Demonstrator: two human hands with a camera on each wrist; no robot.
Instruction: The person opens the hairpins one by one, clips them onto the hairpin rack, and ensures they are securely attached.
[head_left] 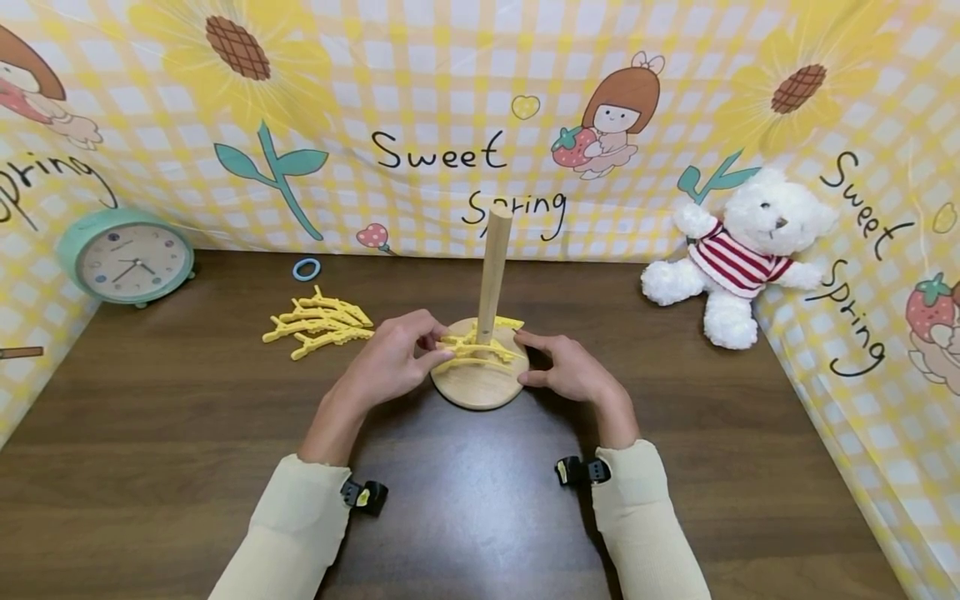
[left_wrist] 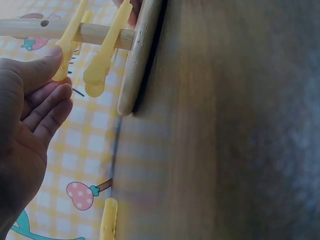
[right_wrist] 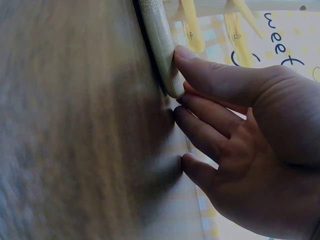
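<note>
Across the whole scene a dark brown wooden tabletop (head_left: 465, 517) is spread, backed on the far side and both flanks by a yellow checked cloth backdrop (head_left: 420, 100) printed with sunflowers and the words "Sweet Spring". At the far right a white plush bear in a red-striped shirt (head_left: 738, 254) is leaned against the cloth, and at the far left a mint-green round alarm clock (head_left: 126, 257) is stood. Near the middle a light wooden stand with a round base and upright dowel (head_left: 489, 275) is placed, and several yellow plastic clothes pegs (head_left: 480, 348) are clipped onto the dowel just above the base.

The left hand (head_left: 393, 358) is held at the left of the stand; its thumb and fingers (left_wrist: 47, 100) are curled about the end of one clipped peg, which is pinched, as seen in the left wrist view. The right hand (head_left: 570, 371) is set at the right of the base, its fingers (right_wrist: 210, 75) nearly straight, with the thumb pressed on the base's rim and the other fingertips resting on the tabletop; nothing is grasped by it.

To the left of the stand a loose heap of yellow plastic pegs (head_left: 318, 323) is laid, and farther back a small blue ring (head_left: 306, 268) is seen.
</note>
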